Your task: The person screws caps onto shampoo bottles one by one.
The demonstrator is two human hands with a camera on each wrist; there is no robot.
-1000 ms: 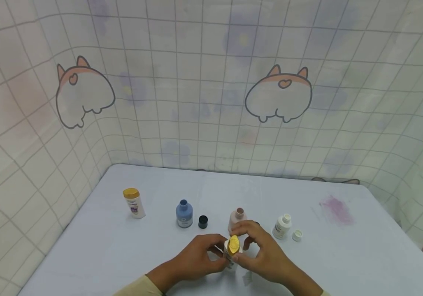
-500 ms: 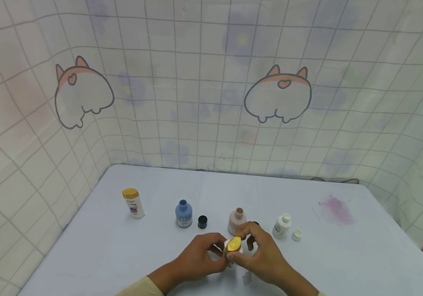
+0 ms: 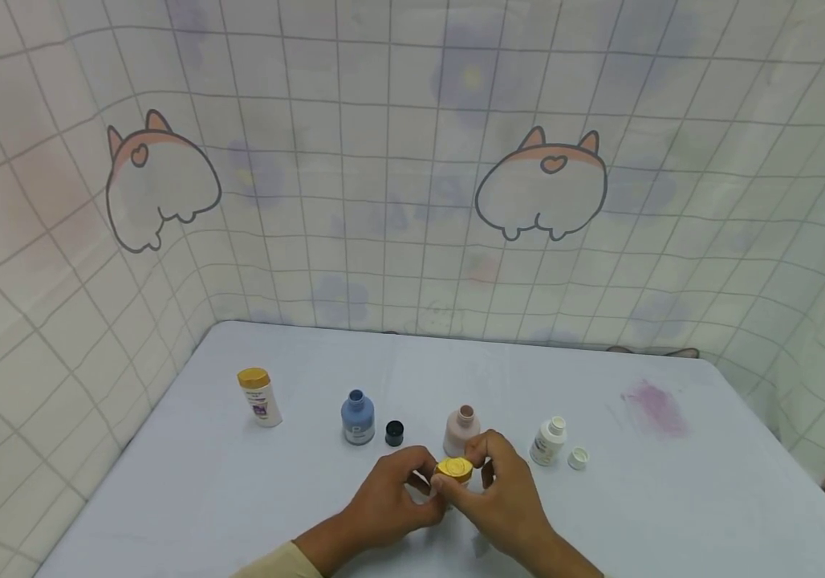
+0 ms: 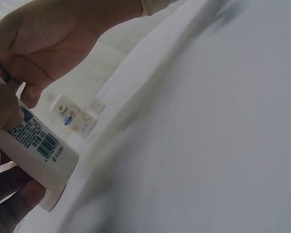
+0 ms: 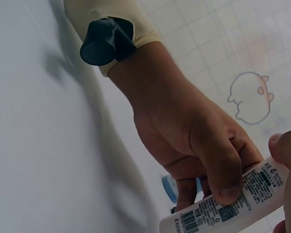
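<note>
In the head view my left hand and right hand meet around a small white bottle topped by a gold cap. The left thumb and fingers grip the bottle's body; its printed label and barcode show on the white bottle in the right wrist view. My right thumb and fingertips pinch the cap's sides. In the left wrist view the bottle is tilted, its lower end toward the camera's middle. Just behind the hands stands an uncapped pink bottle, partly covered by the right hand.
An uncapped blue bottle stands left of a black cap. To the right are an uncapped white bottle and its white cap. Another gold-capped white bottle stands far left. A pink stain marks the white table.
The right hand has turned the gold cap from lengthwise to crosswise. Both hands and the bottle have shifted only slightly; the other bottles stay where they were.
</note>
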